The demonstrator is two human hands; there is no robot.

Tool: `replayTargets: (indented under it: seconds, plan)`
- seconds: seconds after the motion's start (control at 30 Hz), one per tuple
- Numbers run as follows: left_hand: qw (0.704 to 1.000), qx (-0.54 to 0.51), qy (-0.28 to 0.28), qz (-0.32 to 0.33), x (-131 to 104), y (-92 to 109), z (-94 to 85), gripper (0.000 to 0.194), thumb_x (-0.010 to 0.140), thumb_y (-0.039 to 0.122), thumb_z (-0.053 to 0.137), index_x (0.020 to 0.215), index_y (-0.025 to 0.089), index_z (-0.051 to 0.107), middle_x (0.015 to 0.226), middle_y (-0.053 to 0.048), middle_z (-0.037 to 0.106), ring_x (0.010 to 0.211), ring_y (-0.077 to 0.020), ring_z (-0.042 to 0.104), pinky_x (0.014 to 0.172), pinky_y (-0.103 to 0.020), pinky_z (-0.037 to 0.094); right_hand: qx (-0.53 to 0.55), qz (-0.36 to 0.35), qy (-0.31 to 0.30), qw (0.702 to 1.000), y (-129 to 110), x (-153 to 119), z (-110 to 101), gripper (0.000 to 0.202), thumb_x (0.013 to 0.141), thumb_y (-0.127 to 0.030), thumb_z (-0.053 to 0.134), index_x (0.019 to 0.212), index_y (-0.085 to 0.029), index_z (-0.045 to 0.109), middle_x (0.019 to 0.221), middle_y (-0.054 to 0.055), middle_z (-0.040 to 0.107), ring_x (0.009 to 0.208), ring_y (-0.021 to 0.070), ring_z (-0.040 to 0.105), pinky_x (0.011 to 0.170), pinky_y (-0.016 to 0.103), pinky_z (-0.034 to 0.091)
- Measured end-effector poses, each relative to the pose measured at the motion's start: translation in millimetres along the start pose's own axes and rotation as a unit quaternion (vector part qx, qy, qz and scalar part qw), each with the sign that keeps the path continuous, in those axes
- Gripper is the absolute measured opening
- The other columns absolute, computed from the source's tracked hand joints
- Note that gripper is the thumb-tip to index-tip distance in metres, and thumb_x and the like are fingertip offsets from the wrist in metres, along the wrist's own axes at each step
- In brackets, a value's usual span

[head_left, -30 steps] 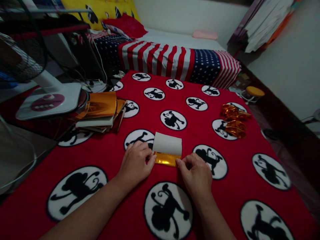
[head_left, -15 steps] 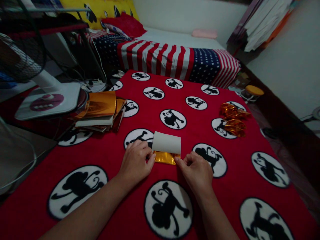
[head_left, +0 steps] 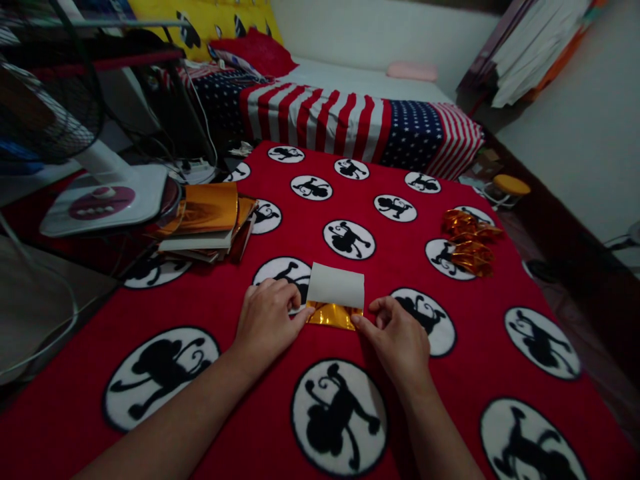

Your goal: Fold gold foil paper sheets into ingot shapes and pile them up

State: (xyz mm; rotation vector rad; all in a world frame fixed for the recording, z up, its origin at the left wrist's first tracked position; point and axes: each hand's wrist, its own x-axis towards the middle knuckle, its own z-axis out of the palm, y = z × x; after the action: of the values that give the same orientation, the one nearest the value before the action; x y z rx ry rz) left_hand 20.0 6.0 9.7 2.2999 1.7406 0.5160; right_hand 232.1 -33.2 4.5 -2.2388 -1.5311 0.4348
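A small sheet of gold foil paper [head_left: 336, 284] lies on the red cloth in front of me, its pale grey back facing up. Its near edge is folded over into a shiny gold strip. At the strip's left end, my left hand [head_left: 273, 317] is closed, thumb tip on the foil and fingers curled. My right hand [head_left: 397, 337] has its thumb on the strip's right end, the other fingers bent beside it. Whether any fingertip is under the paper cannot be made out.
A stack of gold foil sheets [head_left: 207, 208] lies at the left, beside a white fan base [head_left: 107, 203]. Folded gold foil pieces [head_left: 470, 243] rest at the right. The red cloth [head_left: 250, 427] has monkey prints. Behind stands a bed [head_left: 330, 120]; a yellow-topped stool [head_left: 511, 185] is at right.
Both thumbs remain at the strip's ends. My right index finger has lifted a little away from the foil, and the left fingers have shifted slightly left. The view has moved a little.
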Motion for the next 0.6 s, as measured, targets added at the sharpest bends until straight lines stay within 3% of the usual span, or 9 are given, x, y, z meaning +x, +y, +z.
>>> replayTargets:
  seconds: [0.33,0.6]
  plan:
    - [0.998,-0.029,-0.043,-0.031,6,-4,-4.4,0.023,0.073,0.042,0.072,0.081,0.023,0.063,0.076,0.001,0.064,0.085,-0.0224,0.057,0.067,-0.032,0.029,-0.014,0.009,-0.056,0.998,-6,6,-7,0.024,0.070,-0.043,0.070,0.086,-0.025,0.064,0.063,-0.005,0.063,0.058,0.0147,0.058,0.050,0.025,0.025]
    - [0.997,-0.053,-0.048,-0.019,10,-8,-2.4,0.022,0.069,0.039,0.074,0.083,0.025,0.067,0.073,0.002,0.063,0.080,-0.0201,0.056,0.065,-0.030,0.028,0.024,-0.013,-0.107,0.994,-11,22,-13,0.012,0.063,-0.031,0.071,0.067,-0.023,0.063,0.060,-0.004,0.063,0.052,0.0121,0.055,0.047,0.023,0.024]
